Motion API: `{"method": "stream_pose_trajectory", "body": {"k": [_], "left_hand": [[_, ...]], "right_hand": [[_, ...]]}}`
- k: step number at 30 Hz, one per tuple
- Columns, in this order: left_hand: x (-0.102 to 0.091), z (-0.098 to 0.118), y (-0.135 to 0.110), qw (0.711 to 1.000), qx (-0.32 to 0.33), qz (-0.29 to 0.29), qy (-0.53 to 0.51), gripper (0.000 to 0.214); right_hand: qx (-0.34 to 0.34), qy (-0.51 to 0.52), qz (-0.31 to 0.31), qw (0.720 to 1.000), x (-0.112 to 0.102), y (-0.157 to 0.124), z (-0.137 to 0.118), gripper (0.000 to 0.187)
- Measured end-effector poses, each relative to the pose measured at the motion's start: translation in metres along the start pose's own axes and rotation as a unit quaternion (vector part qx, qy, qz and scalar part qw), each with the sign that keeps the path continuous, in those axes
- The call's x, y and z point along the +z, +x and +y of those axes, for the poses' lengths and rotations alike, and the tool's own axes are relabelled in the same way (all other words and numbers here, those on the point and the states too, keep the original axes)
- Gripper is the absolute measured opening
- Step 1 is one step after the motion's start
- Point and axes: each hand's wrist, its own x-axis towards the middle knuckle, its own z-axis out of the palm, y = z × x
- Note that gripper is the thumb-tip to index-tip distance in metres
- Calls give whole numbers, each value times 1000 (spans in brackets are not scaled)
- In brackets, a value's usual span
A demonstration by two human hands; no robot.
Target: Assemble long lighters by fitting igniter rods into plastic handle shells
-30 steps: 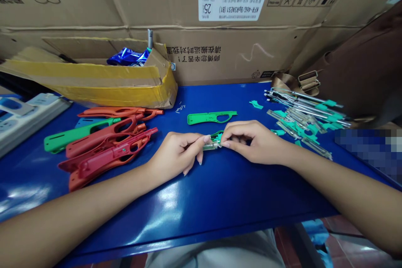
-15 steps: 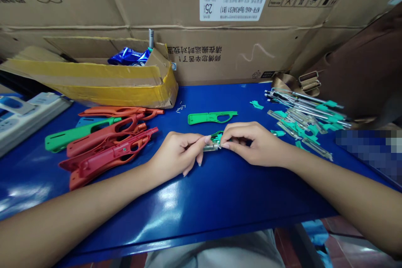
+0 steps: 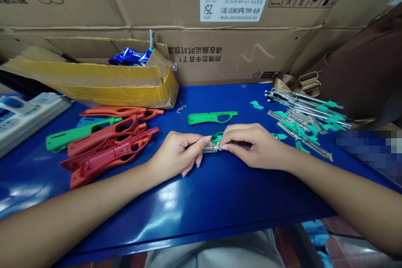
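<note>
My left hand (image 3: 182,154) is closed, thumb and fingers pinching a green lighter casing half (image 3: 216,137) with a clear fuel tank (image 3: 211,149) at its near side. My right hand (image 3: 248,144) meets it from the right. Its thumb and forefinger are pinched together at the tank's right end; whatever small part lies between them is hidden. Just beyond the hands, a second green casing half (image 3: 213,118) lies flat with its inside facing up.
Red, orange and green casings (image 3: 103,134) are piled at left, before a yellow-taped carton (image 3: 125,88). Tiny pins (image 3: 181,108) lie near its corner. At right are clear tanks with teal parts (image 3: 298,127) and metal rods (image 3: 304,100). A power strip (image 3: 34,117) sits far left.
Both hands stay on the casing half. My right hand has shifted very slightly down and its fingertips have moved a little at the tank's end.
</note>
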Motion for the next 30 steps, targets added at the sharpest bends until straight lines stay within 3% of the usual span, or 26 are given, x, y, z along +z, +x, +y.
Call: {"method": "stream_pose_trajectory", "body": {"k": [7, 12, 30], "left_hand": [[1, -1, 2, 1000, 2, 12, -8, 52], [4, -2, 1, 999, 7, 48, -24, 25], [4, -1, 0, 994, 56, 74, -51, 23]], "right_hand": [[-3, -15, 18, 1000, 0, 1, 0, 14], [28, -15, 47, 998, -4, -1, 5, 11], [-18, 4, 71, 997, -1, -2, 8, 11]]}}
